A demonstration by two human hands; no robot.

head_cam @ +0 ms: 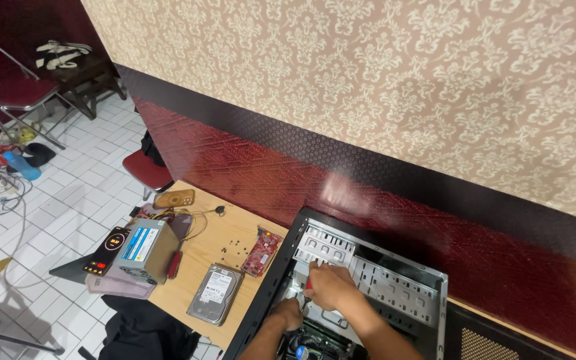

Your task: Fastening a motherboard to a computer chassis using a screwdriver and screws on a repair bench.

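Note:
An open black computer case (435, 293) lies at the right end of a wooden table (225, 233). Both my hands are inside it. My right hand (331, 288) is closed near the silver drive cage (325, 243), and a small red tool part (309, 283) shows at its fingers. My left hand (289, 313) sits lower, beside the case's left wall and above the motherboard (315, 347); its fingers are hidden.
On the table lie a silver hard drive (216, 293), a red circuit card (261, 253), several loose screws (235, 248), a grey power supply (145, 250), a red screwdriver (175, 263) and two phones (173, 198). A folding chair (8, 87) stands on the tiled floor.

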